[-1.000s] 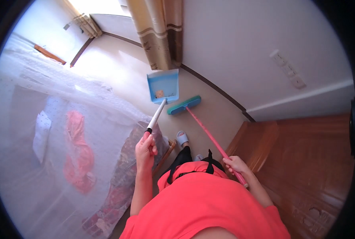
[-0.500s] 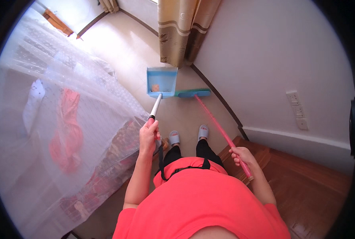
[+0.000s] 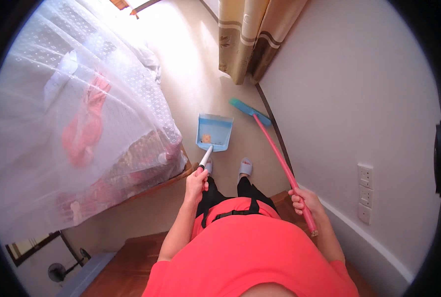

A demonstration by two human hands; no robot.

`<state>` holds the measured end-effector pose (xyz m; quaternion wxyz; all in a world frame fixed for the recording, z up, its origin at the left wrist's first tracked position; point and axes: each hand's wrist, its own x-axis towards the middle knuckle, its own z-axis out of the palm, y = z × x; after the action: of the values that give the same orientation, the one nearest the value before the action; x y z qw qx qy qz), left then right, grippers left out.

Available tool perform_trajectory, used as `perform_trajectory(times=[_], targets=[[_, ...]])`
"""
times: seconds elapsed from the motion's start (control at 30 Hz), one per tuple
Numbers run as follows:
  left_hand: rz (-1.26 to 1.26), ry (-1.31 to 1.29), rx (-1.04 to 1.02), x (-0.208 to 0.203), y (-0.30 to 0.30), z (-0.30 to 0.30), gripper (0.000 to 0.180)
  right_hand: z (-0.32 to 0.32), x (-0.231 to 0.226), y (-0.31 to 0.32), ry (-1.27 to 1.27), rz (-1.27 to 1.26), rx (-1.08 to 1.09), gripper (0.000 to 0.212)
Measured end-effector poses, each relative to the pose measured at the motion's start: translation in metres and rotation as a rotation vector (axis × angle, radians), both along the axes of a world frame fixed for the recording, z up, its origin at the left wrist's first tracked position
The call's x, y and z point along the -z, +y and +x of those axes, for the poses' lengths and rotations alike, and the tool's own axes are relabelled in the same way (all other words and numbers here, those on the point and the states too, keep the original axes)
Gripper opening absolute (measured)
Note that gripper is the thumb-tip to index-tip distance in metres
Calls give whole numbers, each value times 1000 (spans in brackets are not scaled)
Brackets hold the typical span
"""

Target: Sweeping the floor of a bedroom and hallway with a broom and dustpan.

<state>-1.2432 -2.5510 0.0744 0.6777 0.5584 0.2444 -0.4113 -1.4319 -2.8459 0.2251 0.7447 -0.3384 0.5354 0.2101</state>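
Note:
My left hand (image 3: pixel 196 185) is closed round the handle of a blue dustpan (image 3: pixel 222 129), which is in front of my feet. A small tan scrap (image 3: pixel 206 138) and a few dark specks lie in the pan. My right hand (image 3: pixel 303 200) grips the pink pole of a broom (image 3: pixel 276 144) near its upper end. The broom's blue head with green bristles (image 3: pixel 245 107) is beside the right wall's base, ahead and right of the dustpan, apart from it.
On the left stands a bed draped with a white mosquito net (image 3: pixel 126 119), pink and white cloths showing through. Patterned curtains (image 3: pixel 238 44) hang ahead by the right wall, which carries sockets (image 3: pixel 365 193). Brown wooden furniture (image 3: pixel 131 267) is behind me.
The broom head has moved away from the dustpan's side and turned aslant beside the wall. The dustpan appears closer to my feet, and the whole view has turned.

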Motion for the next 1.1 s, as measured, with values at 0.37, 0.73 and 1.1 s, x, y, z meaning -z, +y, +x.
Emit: perform_trajectory(times=[0.37, 0.73, 1.1], targets=[[94, 268, -164, 46, 24, -11, 19, 140, 74, -28, -57, -329, -757, 32], [170, 401, -246, 50, 62, -63, 15, 256, 212, -21, -291, -556, -1375, 47], [226, 464, -435, 106, 89, -133, 14, 131, 276, -173, 63, -802, -1730, 46]])
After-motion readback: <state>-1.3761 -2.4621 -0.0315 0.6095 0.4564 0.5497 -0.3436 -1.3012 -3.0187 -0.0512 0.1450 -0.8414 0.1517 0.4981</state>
